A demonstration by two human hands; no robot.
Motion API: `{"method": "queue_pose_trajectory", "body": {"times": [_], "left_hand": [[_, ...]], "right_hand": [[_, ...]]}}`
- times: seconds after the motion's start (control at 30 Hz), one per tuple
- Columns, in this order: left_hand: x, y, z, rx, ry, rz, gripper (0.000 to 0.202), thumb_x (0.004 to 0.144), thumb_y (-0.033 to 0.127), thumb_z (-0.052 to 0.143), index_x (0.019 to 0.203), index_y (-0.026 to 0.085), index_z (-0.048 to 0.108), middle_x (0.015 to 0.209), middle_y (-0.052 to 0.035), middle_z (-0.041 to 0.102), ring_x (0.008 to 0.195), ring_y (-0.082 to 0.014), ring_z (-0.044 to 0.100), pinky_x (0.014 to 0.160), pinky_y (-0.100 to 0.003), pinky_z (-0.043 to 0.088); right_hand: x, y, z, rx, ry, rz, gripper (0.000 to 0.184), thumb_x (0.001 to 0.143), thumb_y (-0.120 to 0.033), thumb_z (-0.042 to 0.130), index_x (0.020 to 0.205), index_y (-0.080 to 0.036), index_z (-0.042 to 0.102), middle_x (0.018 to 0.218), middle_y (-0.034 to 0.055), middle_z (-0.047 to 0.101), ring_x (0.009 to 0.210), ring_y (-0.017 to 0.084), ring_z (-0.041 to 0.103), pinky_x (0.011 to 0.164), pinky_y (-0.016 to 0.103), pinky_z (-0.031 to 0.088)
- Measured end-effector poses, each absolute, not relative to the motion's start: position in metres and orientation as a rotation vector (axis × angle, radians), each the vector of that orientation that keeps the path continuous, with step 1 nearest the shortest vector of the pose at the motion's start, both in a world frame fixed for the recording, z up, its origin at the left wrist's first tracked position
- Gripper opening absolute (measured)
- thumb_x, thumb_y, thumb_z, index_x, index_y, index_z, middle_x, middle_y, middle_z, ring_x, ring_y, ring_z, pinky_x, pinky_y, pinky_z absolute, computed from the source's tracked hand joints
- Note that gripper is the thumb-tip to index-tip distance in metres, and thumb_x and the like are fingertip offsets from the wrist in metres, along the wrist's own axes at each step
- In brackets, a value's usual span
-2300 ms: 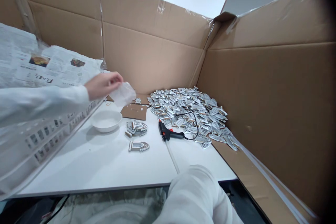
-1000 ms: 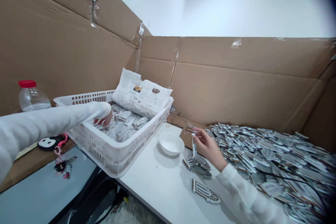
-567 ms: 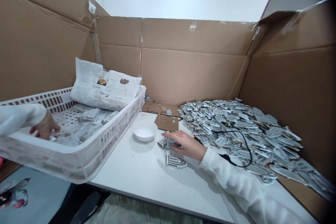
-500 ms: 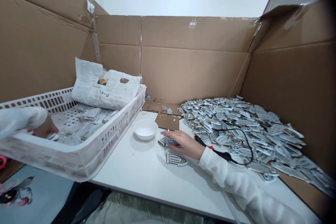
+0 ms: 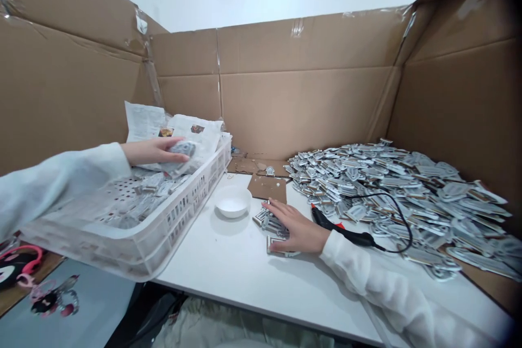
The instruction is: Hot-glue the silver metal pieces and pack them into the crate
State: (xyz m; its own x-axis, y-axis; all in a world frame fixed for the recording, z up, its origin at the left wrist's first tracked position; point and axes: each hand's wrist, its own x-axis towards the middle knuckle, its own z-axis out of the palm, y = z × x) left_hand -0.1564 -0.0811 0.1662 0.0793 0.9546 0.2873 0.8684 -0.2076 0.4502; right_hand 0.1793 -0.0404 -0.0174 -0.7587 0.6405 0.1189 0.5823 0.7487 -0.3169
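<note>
My left hand (image 5: 153, 151) is raised over the white plastic basket (image 5: 141, 236). Its thumb and fingers grip a small grey-and-white packet (image 5: 183, 148) that looks wrapped in clear plastic. On the white table my right hand (image 5: 304, 228) lies palm down, fingers and thumb spread. Its fingers rest over a small group of flat grey-and-white arch-shaped pieces (image 5: 261, 218), partly hiding them. The thumb touches a single piece (image 5: 271, 244) nearer the front. A white bowl (image 5: 232, 204) stands left of these pieces.
A large heap of similar pieces (image 5: 379, 179) fills the right side. Before it lies a black tool with a cable (image 5: 346, 232). Printed white bags (image 5: 147, 119) and clear packets (image 5: 155, 185) are in the basket. Cardboard walls (image 5: 302, 109) surround the table; trinkets (image 5: 49, 299) lie lower left.
My left hand has come up out of the basket's near left corner and moved right, holding a packet. My right hand has spread, its thumb reaching the single piece. The view has shifted slightly.
</note>
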Motion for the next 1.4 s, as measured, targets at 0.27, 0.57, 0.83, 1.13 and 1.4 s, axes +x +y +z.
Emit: {"method": "queue_pose_trajectory", "body": {"times": [0.27, 0.57, 0.83, 1.13, 1.4], "left_hand": [[-0.061, -0.041, 0.130, 2.387, 1.209, 0.515, 0.045, 0.052, 0.035, 0.070, 0.087, 0.015, 0.050, 0.079, 0.0011, 0.051, 0.074, -0.0137, 0.048, 0.061, -0.020, 0.036], [-0.007, -0.029, 0.082, 2.514, 1.126, 0.443, 0.033, 0.069, 0.043, 0.057, 0.084, 0.019, 0.040, 0.067, 0.0026, 0.051, 0.059, -0.0111, 0.042, 0.055, -0.022, 0.030], [0.005, -0.022, 0.070, 2.282, 1.269, 0.660, 0.021, 0.080, 0.037, 0.037, 0.074, 0.018, 0.044, 0.063, 0.0024, 0.047, 0.057, -0.0104, 0.042, 0.054, -0.023, 0.034], [0.004, -0.031, 0.066, 2.180, 1.173, 0.734, 0.038, 0.066, 0.045, 0.059, 0.091, 0.020, 0.045, 0.100, -0.0035, 0.048, 0.064, -0.0092, 0.047, 0.059, -0.025, 0.041], [0.012, -0.049, 0.059, 2.253, 1.172, 0.662, 0.031, 0.073, 0.043, 0.050, 0.088, 0.017, 0.057, 0.076, -0.0011, 0.059, 0.066, -0.0131, 0.050, 0.059, -0.024, 0.041]], "right_hand": [[0.180, -0.040, -0.018, -0.834, -2.730, 0.319, 0.081, 0.066, -0.058, 0.057, 0.133, -0.022, 0.029, 0.139, 0.0114, 0.026, 0.125, 0.028, 0.024, 0.101, 0.044, 0.019], [0.173, -0.039, -0.007, -0.716, -2.025, 0.914, 0.046, 0.075, -0.053, 0.050, 0.104, -0.017, 0.048, 0.096, 0.0047, 0.055, 0.088, 0.017, 0.051, 0.080, 0.030, 0.039], [0.175, -0.034, 0.000, -0.712, -1.727, 1.314, 0.042, 0.067, -0.058, 0.054, 0.065, -0.017, 0.047, 0.056, -0.0042, 0.048, 0.051, 0.008, 0.043, 0.054, 0.021, 0.035], [0.180, -0.037, 0.008, -1.023, -1.295, 1.743, 0.034, 0.077, -0.045, 0.045, 0.064, -0.014, 0.049, 0.045, -0.0035, 0.048, 0.035, 0.003, 0.030, 0.037, 0.017, 0.017], [0.184, -0.042, 0.013, -1.079, -1.362, 1.565, 0.042, 0.079, -0.041, 0.036, 0.044, -0.018, 0.033, 0.029, -0.0052, 0.032, 0.026, 0.004, 0.022, 0.032, 0.018, 0.009]]}}
